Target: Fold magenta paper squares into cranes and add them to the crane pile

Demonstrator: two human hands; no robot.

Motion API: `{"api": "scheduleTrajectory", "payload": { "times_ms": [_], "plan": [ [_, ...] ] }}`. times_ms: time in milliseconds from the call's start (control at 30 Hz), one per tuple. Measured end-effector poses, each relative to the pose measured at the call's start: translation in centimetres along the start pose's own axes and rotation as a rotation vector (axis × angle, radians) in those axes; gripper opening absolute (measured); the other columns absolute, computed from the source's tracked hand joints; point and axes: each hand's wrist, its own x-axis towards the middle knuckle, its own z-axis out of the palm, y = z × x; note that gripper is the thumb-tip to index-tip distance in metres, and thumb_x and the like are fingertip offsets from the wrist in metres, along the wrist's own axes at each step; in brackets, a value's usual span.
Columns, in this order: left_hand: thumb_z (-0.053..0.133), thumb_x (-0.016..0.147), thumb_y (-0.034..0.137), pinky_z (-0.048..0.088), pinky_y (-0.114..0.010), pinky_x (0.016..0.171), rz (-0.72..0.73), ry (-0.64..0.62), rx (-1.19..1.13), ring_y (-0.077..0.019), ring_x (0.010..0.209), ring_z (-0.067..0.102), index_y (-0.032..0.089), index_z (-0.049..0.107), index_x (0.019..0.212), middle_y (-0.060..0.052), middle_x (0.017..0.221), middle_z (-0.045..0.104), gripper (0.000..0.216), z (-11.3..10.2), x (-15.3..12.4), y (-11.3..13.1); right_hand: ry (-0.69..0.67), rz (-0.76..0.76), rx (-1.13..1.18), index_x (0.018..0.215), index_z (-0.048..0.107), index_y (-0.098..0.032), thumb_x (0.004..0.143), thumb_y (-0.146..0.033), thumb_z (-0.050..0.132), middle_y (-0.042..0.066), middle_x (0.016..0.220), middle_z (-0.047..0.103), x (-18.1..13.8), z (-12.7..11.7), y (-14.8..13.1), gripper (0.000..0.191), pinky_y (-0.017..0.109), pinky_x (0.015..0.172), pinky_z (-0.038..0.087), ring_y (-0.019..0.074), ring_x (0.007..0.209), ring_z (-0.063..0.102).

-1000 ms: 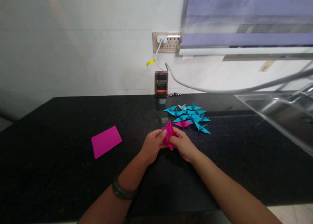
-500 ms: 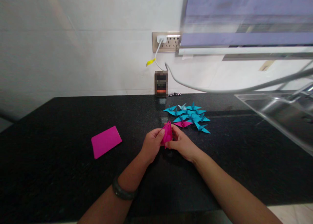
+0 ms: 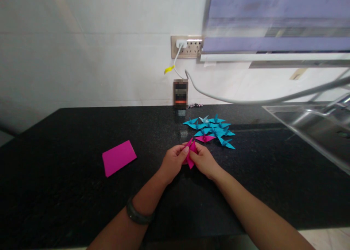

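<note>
Between my hands is a pink piece of folded origami paper [image 3: 191, 161], with two narrow points sticking up and one pointing down. My left hand [image 3: 173, 161] pinches its left side, thumb on the near face. On the other side, my right hand [image 3: 205, 160] grips it too, thumb pressed against the paper; the other fingers are partly hidden behind. Just beyond my right hand lies a pink paper crane [image 3: 204, 138], beside a cluster of blue paper cranes [image 3: 214, 130] and one pale crane [image 3: 204, 119].
A stack of pink paper [image 3: 119, 158] rests on the black countertop [image 3: 68, 206] to the left. Against the wall stands a blurred-out phone-like device [image 3: 181, 94], below a socket with a white plug [image 3: 181, 43] and cable. A metal sink [image 3: 308, 122] is at the right.
Both thumbs now press on the near face of the pink folded paper. Its points have spread apart, and my right fingers have closed in around it.
</note>
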Motion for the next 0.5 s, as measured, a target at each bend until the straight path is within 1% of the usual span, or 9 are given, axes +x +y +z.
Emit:
{"api": "scheduleTrajectory", "payload": {
  "times_ms": [133, 200, 267, 333, 500],
  "plan": [
    [0.069, 0.061, 0.04, 0.045, -0.023, 0.057, -0.02, -0.01, -0.012, -0.0105, 0.056, 0.055, 0.012, 0.063, 0.077, 0.0, 0.065, 0.063, 0.032, 0.04, -0.03, 0.18, 0.042, -0.069, -0.063, 0.093, 0.061, -0.019, 0.076, -0.027, 0.051, 0.005, 0.091, 0.063, 0.03, -0.04, 0.0, 0.022, 0.03, 0.068, 0.046, 0.0164, 0.076, 0.057],
    [0.069, 0.061, 0.04, 0.044, -0.023, 0.058, -0.019, -0.01, 0.002, -0.0105, 0.056, 0.055, 0.012, 0.062, 0.076, 0.0, 0.062, 0.062, 0.032, -0.01, 0.02, 0.06, 0.08, -0.128, -0.088, 0.089, 0.06, -0.019, 0.076, -0.025, 0.051, 0.003, 0.085, 0.062, 0.02, -0.11, -0.11, 0.018, 0.029, 0.07, 0.045, 0.0161, 0.076, 0.056],
    [0.068, 0.062, 0.039, 0.044, -0.023, 0.058, -0.008, -0.014, 0.02, -0.0104, 0.056, 0.055, 0.012, 0.062, 0.075, 0.0, 0.062, 0.062, 0.031, -0.09, 0.11, -0.16, 0.11, -0.168, -0.104, 0.082, 0.059, -0.019, 0.076, -0.025, 0.05, 0.001, 0.076, 0.06, 0.01, -0.2, -0.18, 0.013, 0.028, 0.069, 0.044, 0.015, 0.072, 0.054],
    [0.067, 0.064, 0.039, 0.044, -0.023, 0.058, 0.01, -0.023, 0.045, -0.0106, 0.057, 0.055, 0.013, 0.062, 0.075, 0.0, 0.063, 0.062, 0.028, -0.23, 0.23, -0.4, 0.133, -0.177, -0.1, 0.077, 0.057, -0.019, 0.076, -0.026, 0.05, 0.0, 0.071, 0.057, 0.02, -0.28, -0.19, 0.011, 0.026, 0.065, 0.043, 0.0143, 0.067, 0.052],
    [0.061, 0.069, 0.032, 0.041, -0.023, 0.055, 0.072, -0.039, 0.184, -0.0112, 0.055, 0.054, 0.015, 0.063, 0.076, 0.0, 0.063, 0.062, 0.019, -0.67, 0.45, -0.7, 0.181, -0.169, -0.107, 0.075, 0.057, -0.019, 0.076, -0.028, 0.049, 0.001, 0.071, 0.057, 0.08, -0.4, -0.12, 0.012, 0.026, 0.063, 0.042, 0.0149, 0.066, 0.051]
  ]
}}
